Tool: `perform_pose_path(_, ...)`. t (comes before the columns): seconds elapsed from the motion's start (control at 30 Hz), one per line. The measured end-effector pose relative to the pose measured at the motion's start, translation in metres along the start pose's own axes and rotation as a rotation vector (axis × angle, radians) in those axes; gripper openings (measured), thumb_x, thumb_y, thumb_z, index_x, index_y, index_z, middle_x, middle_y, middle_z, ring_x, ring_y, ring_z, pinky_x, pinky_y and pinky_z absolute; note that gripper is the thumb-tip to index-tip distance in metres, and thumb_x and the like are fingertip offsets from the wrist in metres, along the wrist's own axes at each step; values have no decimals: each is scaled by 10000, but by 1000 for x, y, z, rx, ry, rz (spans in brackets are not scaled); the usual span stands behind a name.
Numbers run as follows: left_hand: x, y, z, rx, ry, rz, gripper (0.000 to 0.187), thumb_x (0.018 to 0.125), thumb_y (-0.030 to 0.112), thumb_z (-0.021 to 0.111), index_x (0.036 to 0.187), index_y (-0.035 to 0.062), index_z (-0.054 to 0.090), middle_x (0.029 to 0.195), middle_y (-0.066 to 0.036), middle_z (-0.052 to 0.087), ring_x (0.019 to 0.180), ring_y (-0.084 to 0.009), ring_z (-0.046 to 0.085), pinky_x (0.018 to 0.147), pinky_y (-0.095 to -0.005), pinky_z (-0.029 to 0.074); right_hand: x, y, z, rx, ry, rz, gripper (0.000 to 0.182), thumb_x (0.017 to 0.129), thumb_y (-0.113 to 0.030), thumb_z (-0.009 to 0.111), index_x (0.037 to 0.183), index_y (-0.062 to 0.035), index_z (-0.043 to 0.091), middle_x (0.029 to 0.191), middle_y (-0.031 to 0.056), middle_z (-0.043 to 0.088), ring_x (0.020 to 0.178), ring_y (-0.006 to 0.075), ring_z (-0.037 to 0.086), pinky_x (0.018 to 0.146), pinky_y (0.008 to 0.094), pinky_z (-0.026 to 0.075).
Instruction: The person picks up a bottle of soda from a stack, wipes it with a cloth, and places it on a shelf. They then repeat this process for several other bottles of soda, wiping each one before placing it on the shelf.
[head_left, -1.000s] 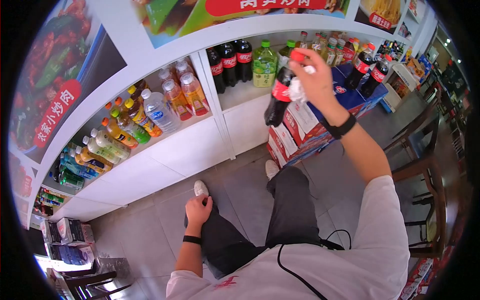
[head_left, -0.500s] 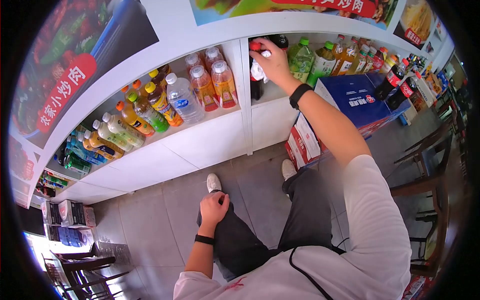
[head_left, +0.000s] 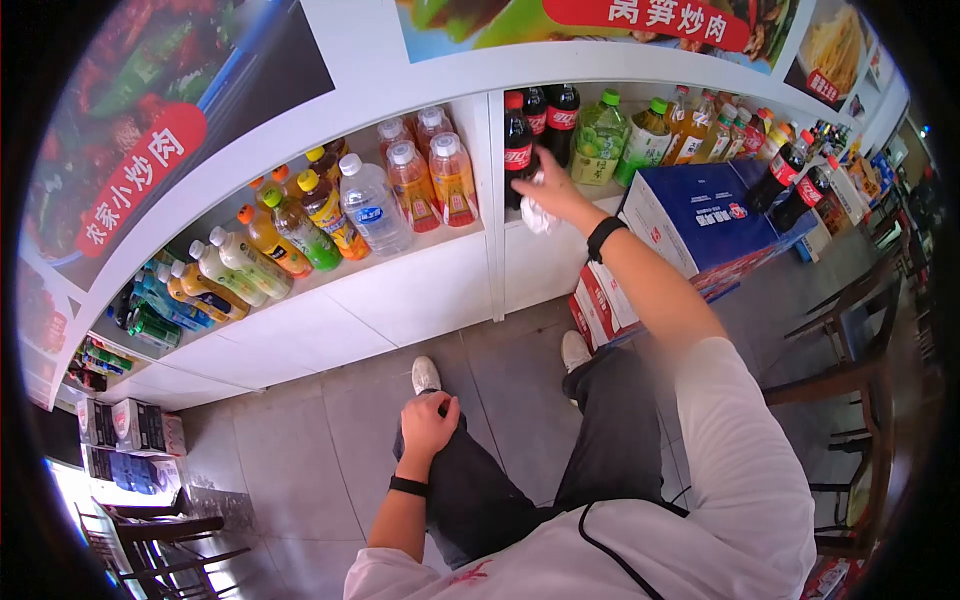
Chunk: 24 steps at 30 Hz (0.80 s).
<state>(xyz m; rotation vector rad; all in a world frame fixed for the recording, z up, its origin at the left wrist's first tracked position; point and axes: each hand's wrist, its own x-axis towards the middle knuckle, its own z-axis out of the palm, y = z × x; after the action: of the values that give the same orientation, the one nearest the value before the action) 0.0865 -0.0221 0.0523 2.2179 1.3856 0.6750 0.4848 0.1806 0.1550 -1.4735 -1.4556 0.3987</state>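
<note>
My right hand [head_left: 558,193] reaches to the left end of the right shelf section with a crumpled white cloth [head_left: 541,203] between its fingers. It is beside a dark cola bottle [head_left: 517,150] with a red cap and red label, which stands upright near the divider; whether the fingers touch it is hard to tell. Two more cola bottles [head_left: 560,118] stand just behind. To their right is a bottle of green drink [head_left: 600,143]. My left hand [head_left: 430,423] rests on my left knee with its fingers curled, and what they hold, if anything, is hidden.
Rows of drink bottles [head_left: 375,205] fill the left shelf section. A blue carton [head_left: 690,205] at the right carries two cola bottles [head_left: 782,170]. Red and white boxes [head_left: 603,305] sit below on the floor. Dark wooden chairs [head_left: 850,385] stand at the right and lower left.
My right hand has moved down from the cola bottle's red cap to its lower part, with the cloth. The cola bottles now show more fully. My left hand has stayed on the knee.
</note>
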Motion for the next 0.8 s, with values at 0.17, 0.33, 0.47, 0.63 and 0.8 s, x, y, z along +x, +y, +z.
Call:
perform_pose_path(0.17,0,3,-2,27,15,3,193,820,235,681,739,60,680,710,-107,677,680,-326,656,630,-426,515,3,10,8,-293,-144,48,763,775,-320,777,1346,61,444,1273,290,566,1178,425,555,999,422,452)
perform_pose_path(0.33,0,1,0,30,3,20,196,823,239,676,744,60,676,713,-108,675,681,-329,649,625,-436,507,5,29,17,-248,-99,-37,704,781,-295,778,1320,38,472,1214,284,599,1135,426,575,963,437,465)
perform_pose_path(0.47,-1,2,1,74,6,23,204,828,246,677,742,60,677,707,-117,672,680,-331,649,624,-443,506,7,23,16,-232,-187,12,732,776,-328,784,1329,37,471,1230,286,595,1144,418,576,961,438,466)
perform_pose_path(0.63,-1,3,4,81,4,10,203,833,250,679,767,59,702,700,-134,678,669,-344,660,636,-442,522,-31,-25,-30,-333,-40,14,741,783,-368,760,1356,4,474,1231,259,604,1136,412,582,970,453,467)
perform_pose_path(0.8,-5,5,1,55,19,21,199,834,239,680,779,49,705,709,-142,680,670,-355,663,635,-435,523,-52,-36,-194,-467,648,-239,508,782,-212,748,1222,-31,569,1156,199,597,1087,360,588,945,422,480)
